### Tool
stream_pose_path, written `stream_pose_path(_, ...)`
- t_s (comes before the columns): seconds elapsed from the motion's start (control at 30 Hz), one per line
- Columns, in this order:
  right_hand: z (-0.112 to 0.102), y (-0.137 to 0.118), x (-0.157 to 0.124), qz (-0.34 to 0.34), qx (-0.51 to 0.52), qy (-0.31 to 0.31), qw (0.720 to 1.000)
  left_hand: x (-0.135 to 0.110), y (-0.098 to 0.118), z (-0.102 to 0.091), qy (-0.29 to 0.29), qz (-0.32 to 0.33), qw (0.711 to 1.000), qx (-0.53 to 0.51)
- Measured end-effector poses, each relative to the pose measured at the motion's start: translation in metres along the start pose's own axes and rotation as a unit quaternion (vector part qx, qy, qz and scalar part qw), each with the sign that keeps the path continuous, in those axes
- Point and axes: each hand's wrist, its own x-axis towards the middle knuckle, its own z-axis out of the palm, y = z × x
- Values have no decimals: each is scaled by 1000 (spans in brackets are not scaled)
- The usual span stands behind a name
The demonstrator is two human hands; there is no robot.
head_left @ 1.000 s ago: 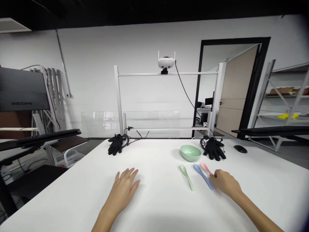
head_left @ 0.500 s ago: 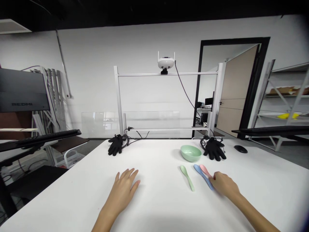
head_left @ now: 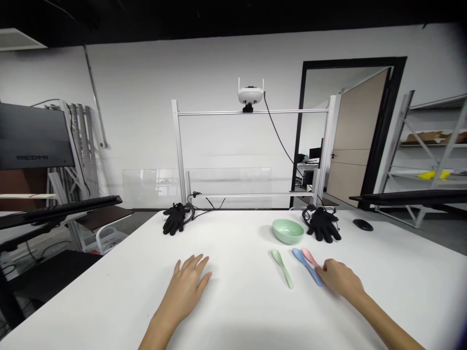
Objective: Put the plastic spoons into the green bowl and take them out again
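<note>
Pink spoon on white table just beside blue spoon, handle pinched by right hand, left hand spread, empty; grip this close could knock blue askew.

Between four and five o'clock, the right hand is covering the handle end of the pink spoon! The left forearm gets clipped at seven; the monitor is sliced at nine; three o'clock, the rack runs off, its grey bits too small to name.

2 black gloves, 1 black mouse
</note>
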Motion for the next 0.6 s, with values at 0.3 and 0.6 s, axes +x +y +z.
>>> stream_pose_path(0.3,-18,-25,-5,-36,-10,28,999,0,2,-1,-15,0,1000,7)
stream_pose_path(0.6,3,-42,2,-77,-72,-10,994,-1,-3,1,-6,0,1000,12)
